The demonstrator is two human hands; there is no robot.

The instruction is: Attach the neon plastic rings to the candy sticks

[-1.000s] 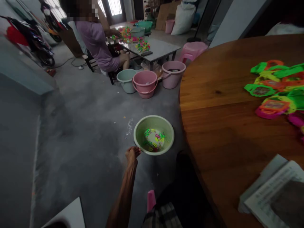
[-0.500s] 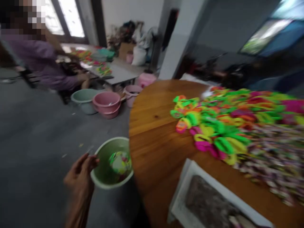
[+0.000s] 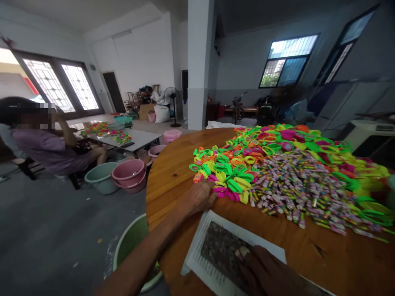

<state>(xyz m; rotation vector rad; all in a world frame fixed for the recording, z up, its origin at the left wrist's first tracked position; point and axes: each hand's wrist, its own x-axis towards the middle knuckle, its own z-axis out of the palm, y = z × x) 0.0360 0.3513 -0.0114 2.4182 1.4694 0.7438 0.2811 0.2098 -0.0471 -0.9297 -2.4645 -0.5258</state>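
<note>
My left hand (image 3: pixel 200 197) reaches over the round wooden table to the near edge of a pile of neon plastic toy watches (image 3: pixel 234 170). Its fingertips are hidden beside a pink one, so I cannot tell what they grip. Low in the view, my right hand (image 3: pixel 265 267) rests over a dark, rough slab (image 3: pixel 216 242) lying on printed paper (image 3: pixel 197 255). Its thumb and fingers are closed around a small pinkish-white printed packet (image 3: pixel 238 255), only partly visible. Many similar small printed packets (image 3: pixel 296 185) lie heaped right of the watches.
A green bucket (image 3: pixel 123 242) stands on the floor against the table's (image 3: pixel 169 168) left edge. Beyond are a pink bucket (image 3: pixel 129 174) and a grey-green tub (image 3: pixel 103 176). A person in purple (image 3: pixel 46 152) sits at a low table (image 3: pixel 145 137) bearing more neon pieces.
My left hand has moved from above the green bucket to the edge of the watch pile. The view has swung up and right, and more of my right hand shows over the slab.
</note>
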